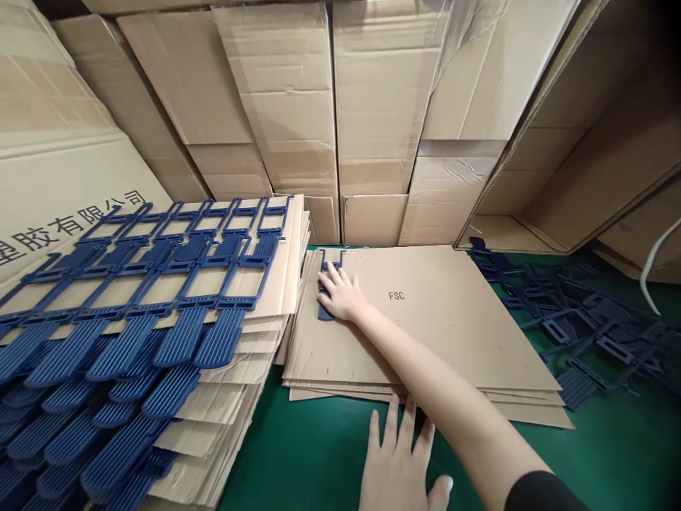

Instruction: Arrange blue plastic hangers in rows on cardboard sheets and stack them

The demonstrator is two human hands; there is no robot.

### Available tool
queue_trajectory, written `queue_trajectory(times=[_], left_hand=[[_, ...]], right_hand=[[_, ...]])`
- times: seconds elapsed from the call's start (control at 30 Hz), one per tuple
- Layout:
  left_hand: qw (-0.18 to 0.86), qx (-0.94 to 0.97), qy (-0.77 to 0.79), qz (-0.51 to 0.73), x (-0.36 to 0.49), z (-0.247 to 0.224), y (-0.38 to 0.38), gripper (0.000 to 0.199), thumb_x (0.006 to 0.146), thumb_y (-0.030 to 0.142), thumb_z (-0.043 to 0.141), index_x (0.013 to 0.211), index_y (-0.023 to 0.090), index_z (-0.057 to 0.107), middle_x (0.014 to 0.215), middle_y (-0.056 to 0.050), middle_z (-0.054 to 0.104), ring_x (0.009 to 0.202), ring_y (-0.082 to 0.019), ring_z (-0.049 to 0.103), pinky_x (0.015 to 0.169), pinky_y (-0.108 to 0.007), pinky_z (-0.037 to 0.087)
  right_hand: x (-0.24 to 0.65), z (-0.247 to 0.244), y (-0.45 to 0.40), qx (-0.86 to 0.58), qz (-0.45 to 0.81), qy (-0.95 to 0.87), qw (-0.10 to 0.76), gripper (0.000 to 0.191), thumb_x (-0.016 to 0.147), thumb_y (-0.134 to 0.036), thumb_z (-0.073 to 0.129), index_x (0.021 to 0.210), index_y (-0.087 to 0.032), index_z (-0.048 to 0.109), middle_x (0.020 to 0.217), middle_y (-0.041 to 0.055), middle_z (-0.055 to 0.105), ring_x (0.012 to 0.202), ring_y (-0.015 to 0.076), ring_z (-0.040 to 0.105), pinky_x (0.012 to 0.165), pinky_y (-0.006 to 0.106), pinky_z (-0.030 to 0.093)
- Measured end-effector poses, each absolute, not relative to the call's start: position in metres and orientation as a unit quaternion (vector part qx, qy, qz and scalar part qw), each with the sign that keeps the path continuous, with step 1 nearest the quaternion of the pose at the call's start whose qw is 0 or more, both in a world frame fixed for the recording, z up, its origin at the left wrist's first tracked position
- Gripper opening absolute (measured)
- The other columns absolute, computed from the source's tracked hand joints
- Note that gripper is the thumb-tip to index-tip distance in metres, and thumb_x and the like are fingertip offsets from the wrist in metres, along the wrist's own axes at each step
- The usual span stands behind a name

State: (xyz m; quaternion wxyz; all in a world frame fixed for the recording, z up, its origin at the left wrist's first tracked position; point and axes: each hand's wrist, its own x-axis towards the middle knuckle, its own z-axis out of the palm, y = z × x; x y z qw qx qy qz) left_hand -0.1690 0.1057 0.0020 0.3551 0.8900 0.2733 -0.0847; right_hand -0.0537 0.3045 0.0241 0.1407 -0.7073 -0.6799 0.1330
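Note:
My right hand [343, 292] reaches across the cardboard sheets [441, 333] and lies on a blue plastic piece [325, 312] at their far left corner. Its fingers are spread over the piece and hide its middle; a forked end and a rounded end stick out. Below my right forearm, my left hand [396, 461] is open, palm down, fingers apart. Its fingertips are at the front edge of the sheets; whether they touch cannot be told. The top sheet is printed "FSC".
At left rises a stack of cardboard layers [287, 284] with rows of blue ribbed plastic pieces [181, 337]. Loose blue pieces [579, 326] lie heaped at right on the green table [287, 454]. Cardboard boxes [388, 92] wall off the back; a white cable [652, 270] hangs at right.

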Motion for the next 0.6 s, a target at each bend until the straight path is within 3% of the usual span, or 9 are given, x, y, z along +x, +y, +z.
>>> queue_trajectory(times=[0.2,0.37,0.47,0.6], left_hand=[[0.325,0.908,0.264,-0.023,-0.174,-0.008,0.102,0.058,0.084,0.054,0.029,0.138,0.035,0.018,0.145,0.001,0.000,0.134,-0.031,0.005,0.104,-0.063,0.012],[0.283,0.927,0.247,-0.002,-0.176,-0.017,0.102,0.061,0.085,0.048,0.033,0.137,0.038,0.004,0.145,0.003,-0.002,0.134,-0.033,0.008,0.100,-0.066,0.020],[0.261,0.932,0.250,-0.006,-0.173,-0.016,0.103,0.058,0.086,0.045,0.030,0.137,0.039,0.001,0.145,0.003,-0.001,0.133,-0.034,0.011,0.098,-0.067,0.023],[0.230,0.942,0.244,0.007,-0.172,-0.016,0.102,0.060,0.086,0.043,0.031,0.137,0.038,-0.001,0.145,0.002,0.000,0.133,-0.034,0.013,0.098,-0.066,0.026]], right_hand=[[-0.022,0.050,0.275,-0.740,-0.022,-0.616,0.269,0.058,0.088,-0.048,0.030,0.142,-0.032,0.016,0.147,0.0010,-0.011,0.134,0.0316,0.004,0.099,0.064,0.013],[0.087,0.055,0.176,-0.867,-0.085,-0.449,0.198,0.065,0.081,-0.044,0.046,0.140,-0.027,0.024,0.147,0.0088,0.004,0.130,0.0386,0.014,0.092,0.070,0.014],[0.149,0.043,0.105,-0.947,-0.052,-0.268,0.170,0.075,0.080,-0.059,0.037,0.141,-0.019,0.022,0.145,0.0180,0.010,0.127,0.0447,0.013,0.089,0.068,0.017],[0.188,0.026,0.034,-0.977,0.024,-0.100,0.186,0.101,0.066,-0.078,0.036,0.144,-0.021,0.009,0.145,0.0192,0.001,0.126,0.0505,0.001,0.084,0.069,0.015]])
